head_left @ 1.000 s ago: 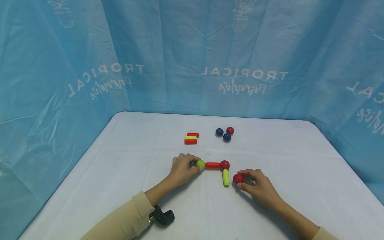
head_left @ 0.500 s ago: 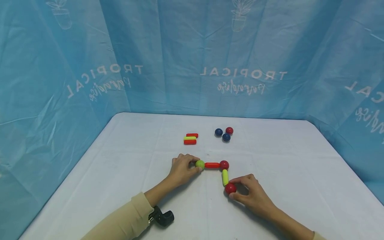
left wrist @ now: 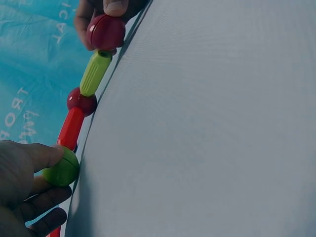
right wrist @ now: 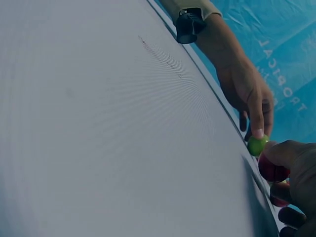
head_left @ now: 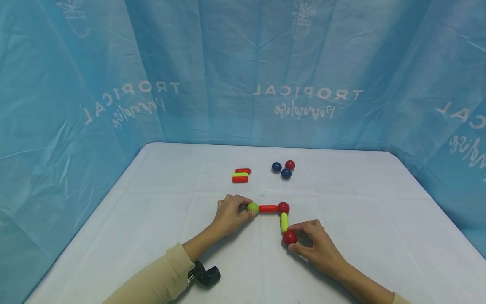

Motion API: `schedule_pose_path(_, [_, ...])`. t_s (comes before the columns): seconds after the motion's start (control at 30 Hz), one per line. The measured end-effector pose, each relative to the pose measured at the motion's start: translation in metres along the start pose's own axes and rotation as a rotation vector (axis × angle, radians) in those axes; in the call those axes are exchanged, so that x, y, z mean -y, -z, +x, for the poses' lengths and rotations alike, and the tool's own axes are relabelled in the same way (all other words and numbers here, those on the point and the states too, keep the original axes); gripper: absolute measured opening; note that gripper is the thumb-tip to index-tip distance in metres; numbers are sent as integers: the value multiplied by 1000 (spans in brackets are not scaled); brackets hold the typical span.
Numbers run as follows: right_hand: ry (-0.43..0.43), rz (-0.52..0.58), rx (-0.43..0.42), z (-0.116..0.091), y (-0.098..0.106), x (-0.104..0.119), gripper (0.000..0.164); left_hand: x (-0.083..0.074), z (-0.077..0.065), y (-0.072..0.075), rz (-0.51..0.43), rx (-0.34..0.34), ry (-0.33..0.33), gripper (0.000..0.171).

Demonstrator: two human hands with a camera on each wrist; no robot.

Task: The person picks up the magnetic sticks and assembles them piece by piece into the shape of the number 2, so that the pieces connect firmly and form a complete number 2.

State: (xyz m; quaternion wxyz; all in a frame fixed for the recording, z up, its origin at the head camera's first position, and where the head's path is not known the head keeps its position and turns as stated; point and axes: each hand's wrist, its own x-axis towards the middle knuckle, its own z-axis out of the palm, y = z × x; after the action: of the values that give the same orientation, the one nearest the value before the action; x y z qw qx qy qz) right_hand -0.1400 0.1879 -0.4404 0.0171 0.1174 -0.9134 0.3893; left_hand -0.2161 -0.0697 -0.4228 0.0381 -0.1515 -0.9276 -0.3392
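My left hand (head_left: 230,214) pinches a green ball (head_left: 253,207) between thumb and forefinger. From that ball a red stick (head_left: 268,208) runs right to a red ball (head_left: 283,207). A yellow-green stick (head_left: 284,222) leads from there toward the near side of the table. At its near end sits a second red ball (head_left: 290,237), pinched by the thumb and forefinger of my right hand (head_left: 318,247). In the left wrist view the same chain shows end to end, with the yellow-green stick (left wrist: 96,73) meeting the red ball (left wrist: 106,32) under the right hand's fingers.
Behind the chain lie two red sticks (head_left: 240,179) with a yellow-green stick (head_left: 240,175) between them. Two dark blue balls (head_left: 276,167) and a red ball (head_left: 290,164) cluster farther right. A white cloth covers the table (head_left: 152,190), and a blue printed curtain (head_left: 228,63) hangs around it.
My right hand has brought its red ball left and nearer, onto the near end of the yellow-green stick. Over the last half second the ball and stick shifted slightly away. My left hand has stayed in place.
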Motion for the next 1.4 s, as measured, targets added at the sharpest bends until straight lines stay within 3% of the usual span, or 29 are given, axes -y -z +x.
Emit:
schedule_pose_path(0.27, [79, -41, -78, 1, -1, -2, 48, 0, 1, 0, 1, -6, -3, 31])
schedule_pose_path(0.77, [101, -16, -18, 3, -2, -1, 49, 0, 2, -1, -5, 3, 14, 31])
schedule_pose_path(1.17, [20, -31, 24, 4, 1, 0, 45, 1, 5, 0, 4, 22, 30, 33])
schedule_pose_path(1.4, [23, -24, 37, 5, 2, -1, 45, 2, 8, 0, 16, 22, 33, 34])
